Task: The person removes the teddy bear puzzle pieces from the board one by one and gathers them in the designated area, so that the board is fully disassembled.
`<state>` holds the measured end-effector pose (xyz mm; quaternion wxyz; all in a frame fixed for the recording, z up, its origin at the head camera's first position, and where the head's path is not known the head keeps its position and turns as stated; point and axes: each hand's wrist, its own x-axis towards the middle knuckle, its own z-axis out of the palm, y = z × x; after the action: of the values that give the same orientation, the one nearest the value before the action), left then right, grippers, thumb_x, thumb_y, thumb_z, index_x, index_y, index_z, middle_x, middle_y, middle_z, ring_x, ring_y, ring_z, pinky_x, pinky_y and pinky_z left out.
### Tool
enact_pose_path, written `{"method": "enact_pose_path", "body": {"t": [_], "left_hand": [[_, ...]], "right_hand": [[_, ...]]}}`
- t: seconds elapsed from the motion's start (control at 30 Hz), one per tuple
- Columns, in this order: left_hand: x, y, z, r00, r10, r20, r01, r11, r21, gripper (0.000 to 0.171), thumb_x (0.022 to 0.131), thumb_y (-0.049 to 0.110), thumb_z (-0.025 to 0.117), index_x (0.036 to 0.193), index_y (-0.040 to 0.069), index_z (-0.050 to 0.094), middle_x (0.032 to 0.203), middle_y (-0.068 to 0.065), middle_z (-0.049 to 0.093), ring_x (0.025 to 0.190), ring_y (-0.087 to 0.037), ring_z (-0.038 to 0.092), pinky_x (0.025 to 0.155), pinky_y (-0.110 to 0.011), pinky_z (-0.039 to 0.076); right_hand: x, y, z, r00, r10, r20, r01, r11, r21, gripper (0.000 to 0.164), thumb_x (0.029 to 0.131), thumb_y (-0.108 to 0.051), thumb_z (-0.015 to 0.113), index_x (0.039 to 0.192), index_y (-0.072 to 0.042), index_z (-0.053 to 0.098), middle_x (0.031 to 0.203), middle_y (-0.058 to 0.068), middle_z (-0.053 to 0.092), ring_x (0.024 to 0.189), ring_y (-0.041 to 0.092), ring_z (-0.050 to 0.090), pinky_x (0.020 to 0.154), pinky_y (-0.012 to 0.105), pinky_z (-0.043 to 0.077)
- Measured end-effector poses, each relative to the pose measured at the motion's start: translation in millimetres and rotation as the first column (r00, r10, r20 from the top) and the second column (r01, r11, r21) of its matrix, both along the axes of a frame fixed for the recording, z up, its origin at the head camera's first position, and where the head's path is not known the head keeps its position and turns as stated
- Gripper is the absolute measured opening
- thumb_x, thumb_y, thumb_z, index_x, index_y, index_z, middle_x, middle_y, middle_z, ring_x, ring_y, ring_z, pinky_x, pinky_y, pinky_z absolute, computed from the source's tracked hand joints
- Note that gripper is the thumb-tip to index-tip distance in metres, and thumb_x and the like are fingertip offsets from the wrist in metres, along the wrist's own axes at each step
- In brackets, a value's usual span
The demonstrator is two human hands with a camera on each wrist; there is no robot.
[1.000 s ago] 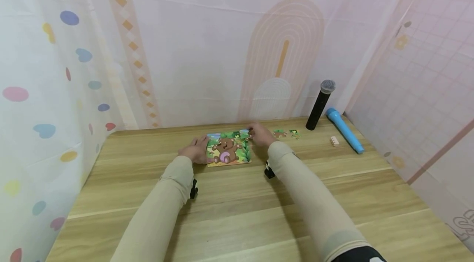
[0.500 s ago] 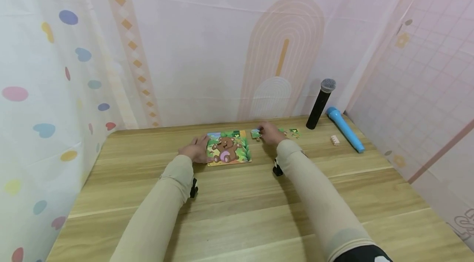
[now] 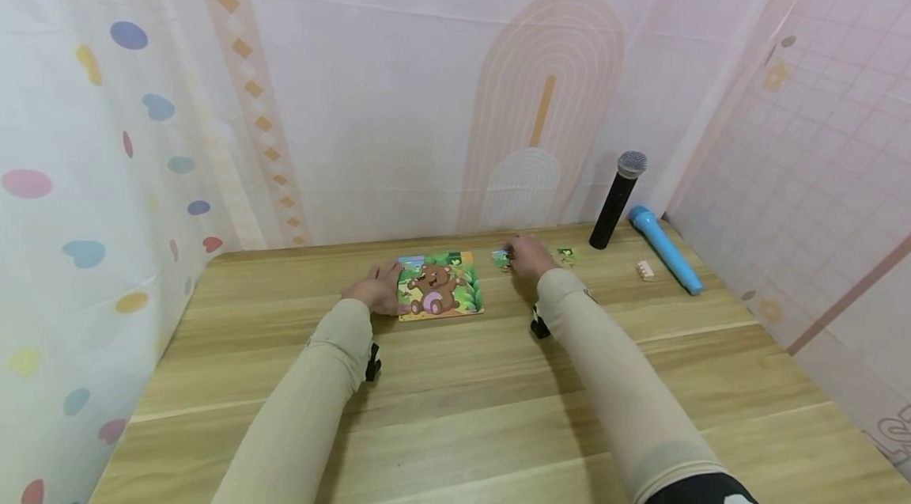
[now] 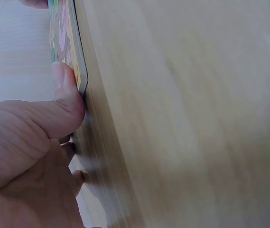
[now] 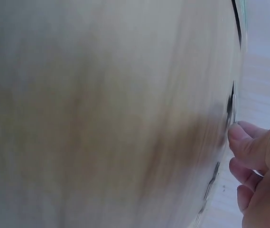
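Note:
A flat jigsaw puzzle [image 3: 440,287] with a brown bear lies on the wooden table [image 3: 427,409] in the head view. My left hand [image 3: 375,289] rests along its left edge, fingers fairly straight. In the left wrist view the thumb [image 4: 66,88] presses on the puzzle's near corner. To the right of the puzzle, my right hand [image 3: 528,255] pinches a small blue and green puzzle piece [image 3: 500,259] by its right side, low over the table. The right wrist view shows thumb and forefinger meeting at the thin edge of that piece [image 5: 234,102].
Another green puzzle piece [image 3: 566,256] lies just beyond the right hand. Farther right are an upright black microphone [image 3: 612,207], a blue microphone [image 3: 667,252] lying down, and a small pale block [image 3: 644,270]. A patterned curtain [image 3: 384,108] hangs behind the table.
The right hand has moved right, carrying the puzzle piece from the puzzle's upper right corner to the table beside it. My left hand has stayed at the puzzle's left edge.

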<state>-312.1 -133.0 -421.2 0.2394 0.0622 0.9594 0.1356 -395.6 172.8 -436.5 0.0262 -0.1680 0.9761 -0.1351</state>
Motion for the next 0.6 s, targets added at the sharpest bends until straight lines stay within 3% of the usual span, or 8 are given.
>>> {"method": "enact_pose_path", "body": {"t": [0.1,0.43,0.6], "left_hand": [[0.4,0.6,0.6,1.000,-0.004,0.003,0.004,1.000,0.004,0.095,0.100,0.041,0.063,0.163,0.006,0.001,0.170,-0.012,-0.008,0.154,-0.040,-0.007,0.108,-0.082,0.009],[1.3,1.6,-0.6,1.000,0.009,0.014,-0.009,1.000,0.013,0.095,0.100,0.042,0.063,0.164,0.008,0.000,0.171,-0.010,-0.009,0.154,-0.039,-0.008,0.108,-0.082,0.008],[0.6,0.4,0.0,1.000,0.013,0.011,-0.013,1.000,0.017,0.093,0.101,0.040,0.062,0.164,0.009,0.001,0.171,-0.010,-0.009,0.154,-0.039,-0.008,0.108,-0.082,0.007]], "right_hand": [[1.7,1.8,1.2,1.000,0.005,-0.023,-0.004,0.999,0.050,0.030,0.098,-0.004,0.062,0.127,-0.005,0.069,0.131,0.014,0.064,0.128,0.037,0.052,0.108,0.053,0.041],[6.6,5.2,2.3,1.000,-0.008,0.002,0.008,1.000,0.026,0.034,0.096,-0.005,0.066,0.130,-0.008,0.068,0.135,0.015,0.061,0.130,0.037,0.049,0.107,0.053,0.037],[6.4,-1.8,5.3,1.000,-0.007,-0.031,0.009,0.998,0.063,0.041,0.097,-0.006,0.065,0.137,-0.009,0.063,0.139,0.012,0.060,0.130,0.035,0.051,0.106,0.051,0.038]]}}
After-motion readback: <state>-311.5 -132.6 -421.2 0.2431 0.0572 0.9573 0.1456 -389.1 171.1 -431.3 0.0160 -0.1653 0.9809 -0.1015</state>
